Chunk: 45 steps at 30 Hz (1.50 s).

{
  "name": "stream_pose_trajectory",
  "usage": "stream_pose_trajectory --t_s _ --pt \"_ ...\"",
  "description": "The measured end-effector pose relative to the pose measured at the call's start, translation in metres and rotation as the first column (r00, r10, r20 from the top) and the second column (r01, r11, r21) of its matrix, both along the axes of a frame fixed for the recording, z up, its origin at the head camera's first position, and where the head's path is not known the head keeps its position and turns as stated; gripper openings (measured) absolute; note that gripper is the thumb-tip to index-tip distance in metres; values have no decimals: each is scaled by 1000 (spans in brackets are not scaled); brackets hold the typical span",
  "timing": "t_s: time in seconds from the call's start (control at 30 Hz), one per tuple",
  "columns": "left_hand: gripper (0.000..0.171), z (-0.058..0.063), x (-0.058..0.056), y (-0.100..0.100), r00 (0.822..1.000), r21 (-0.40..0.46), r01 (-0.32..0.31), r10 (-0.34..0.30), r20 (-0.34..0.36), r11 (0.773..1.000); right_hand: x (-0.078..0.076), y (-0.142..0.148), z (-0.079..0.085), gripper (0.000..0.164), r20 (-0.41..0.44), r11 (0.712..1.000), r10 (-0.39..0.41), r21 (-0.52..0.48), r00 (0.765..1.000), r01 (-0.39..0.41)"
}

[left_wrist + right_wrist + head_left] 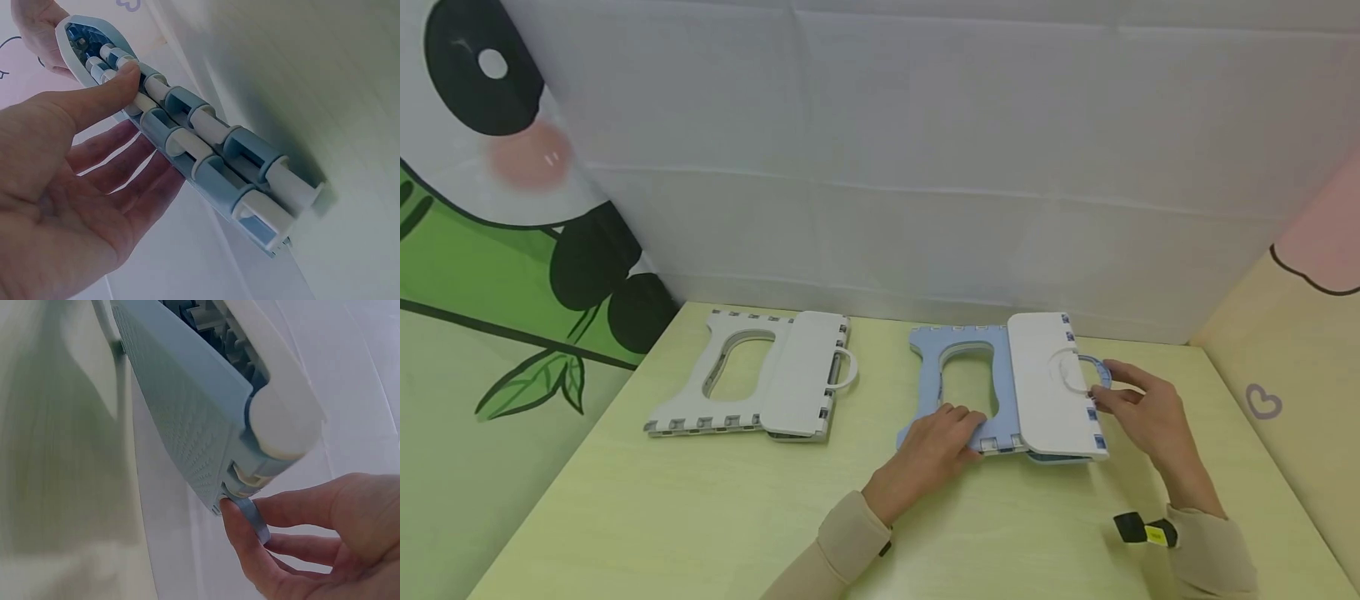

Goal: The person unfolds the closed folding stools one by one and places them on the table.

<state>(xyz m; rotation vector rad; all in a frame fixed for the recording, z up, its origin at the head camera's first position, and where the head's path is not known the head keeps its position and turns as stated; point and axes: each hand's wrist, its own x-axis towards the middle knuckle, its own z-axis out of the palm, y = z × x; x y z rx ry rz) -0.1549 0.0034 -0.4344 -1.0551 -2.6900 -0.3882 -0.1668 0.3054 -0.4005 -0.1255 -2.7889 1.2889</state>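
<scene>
A blue and white folding step stool lies folded on the table, right of centre. My left hand grips its near hinged edge; in the left wrist view the thumb rests on the hinges and the fingers reach underneath. At the stool's right end, my right hand pinches the blue carrying handle between thumb and fingers, as the right wrist view shows with the handle there. A white handle loop lies against the white panel.
Left of it, a second folded step stool, white and grey, lies on the yellowish table with its white handle sticking out right. A white sheet hangs behind the table. Printed panels stand at both sides.
</scene>
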Motion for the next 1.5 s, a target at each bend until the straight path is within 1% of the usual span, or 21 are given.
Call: stream_pose_trajectory --t_s 0.13,0.37,0.6,0.73,0.97,1.27,1.5 --pt "41 2 0 0 1000 7 3 -3 -1 1000 2 0 4 59 -17 1000 -4 -2 1000 4" --pt "42 5 2 1 1000 23 18 -18 -6 1000 5 1 9 58 -38 999 -9 -37 999 7" --pt "42 5 3 2 1000 29 26 -26 -14 999 9 1 15 58 -59 1000 -21 -23 998 20" --pt "42 5 3 1 999 33 36 -35 -26 999 10 1 17 57 -72 999 -27 -22 997 25" --pt "43 5 4 2 998 39 49 -47 -52 998 11 2 21 54 -101 998 -40 -49 994 36" --pt "45 8 5 2 998 47 56 -55 -25 997 13 1 24 51 -159 998 -47 -52 986 39" --pt "46 9 5 3 998 58 57 -57 -13 997 17 2 28 51 -184 997 -60 -67 981 48"
